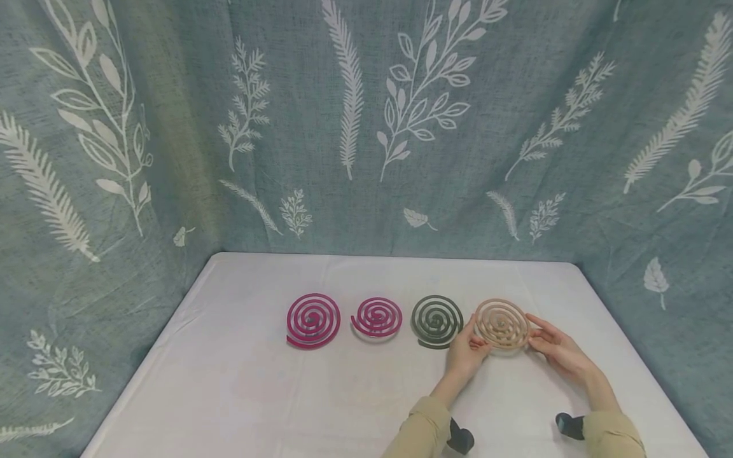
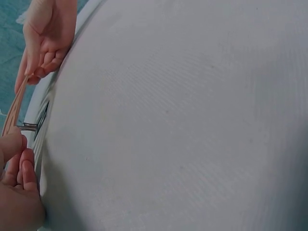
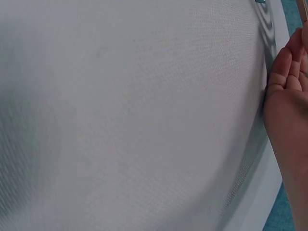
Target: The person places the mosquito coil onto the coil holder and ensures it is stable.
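Both hands hold a tan mosquito coil [image 1: 501, 323] at the right end of a row on the white cloth. My left hand [image 1: 465, 355] pinches its left edge, and my right hand [image 1: 564, 353] pinches its right edge between thumb and fingers. Edge-on in the left wrist view, the coil has a short metal piece [image 2: 27, 126] below it, pointing toward the cloth. Just left of my left hand lies a dark green coil [image 1: 436, 320], partly overlapped by the fingers. In the right wrist view only part of my right hand shows at the edge.
Farther left in the row are a magenta coil [image 1: 376, 316], with a shadow beneath it, and a larger magenta coil [image 1: 312, 320]. A white cloth [image 1: 240, 394] covers the table. Blue-green leaf-patterned curtains [image 1: 366, 210] stand behind and along both sides.
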The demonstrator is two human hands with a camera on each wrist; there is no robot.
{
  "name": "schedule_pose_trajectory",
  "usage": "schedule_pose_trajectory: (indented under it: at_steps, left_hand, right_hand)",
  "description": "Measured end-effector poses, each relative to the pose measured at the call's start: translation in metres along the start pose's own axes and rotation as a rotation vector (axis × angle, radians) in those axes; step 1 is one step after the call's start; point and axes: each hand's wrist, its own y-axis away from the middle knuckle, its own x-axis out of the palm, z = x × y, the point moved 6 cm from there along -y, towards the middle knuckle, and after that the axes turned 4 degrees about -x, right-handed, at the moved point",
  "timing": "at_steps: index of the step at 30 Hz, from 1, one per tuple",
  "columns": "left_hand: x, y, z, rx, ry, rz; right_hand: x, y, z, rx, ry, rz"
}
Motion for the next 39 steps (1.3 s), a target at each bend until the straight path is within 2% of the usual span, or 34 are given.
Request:
schedule_pose_trajectory:
  at_steps: [17,24,32,39]
  left_hand:
    - [0.0017,-0.0019,0.0018,-0.026,-0.030,-0.007]
    - [0.0024,-0.0026,0.0010,-0.012,-0.041,-0.010]
    - [0.0025,-0.0025,0.0010,-0.032,-0.045,-0.015]
    - [0.0022,-0.0028,0.0003,-0.023,-0.082,-0.015]
  right_hand:
    - [-0.0023,-0.0023,-0.0055,0.001,-0.002,-0.004]
    - [-0.0017,-0.0020,-0.0035,0.012,-0.010,-0.027]
    - [-0.0010,-0.0016,-0.0023,0.024,-0.026,-0.041]
    - [-0.0004,-0.0023,-0.0016,0.044,-0.020,-0.040]
